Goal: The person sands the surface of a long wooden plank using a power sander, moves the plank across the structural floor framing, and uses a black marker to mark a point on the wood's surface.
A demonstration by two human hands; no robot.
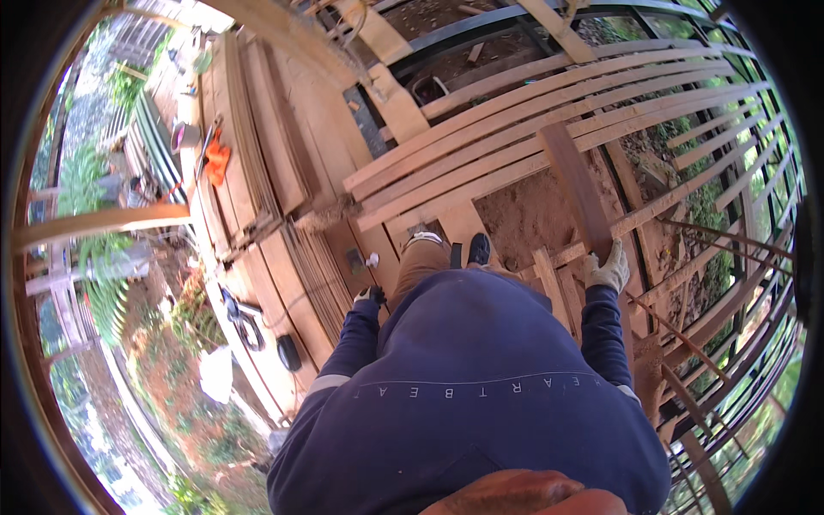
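Observation:
My right hand [607, 268], in a pale work glove, is closed round the near end of a dark brown wooden board [577, 190]. The board stretches away from me, and its far end lies over the light timber slats [502, 148]. At my left side is my left hand [371, 295], in a dark glove, beside a stack of thin planks [311, 279]. Its fingers are too small and dark to read. Near it, a small white object [372, 260] sits on the planks.
Long boards [257, 120] are piled ahead on the left, with an orange cloth [216, 161] and a roll of tape [182, 137]. A black case [289, 353] and a cable [247, 330] lie at left. Bare soil [524, 219] shows through a gap ahead of my feet. Metal bars [687, 339] cross at right.

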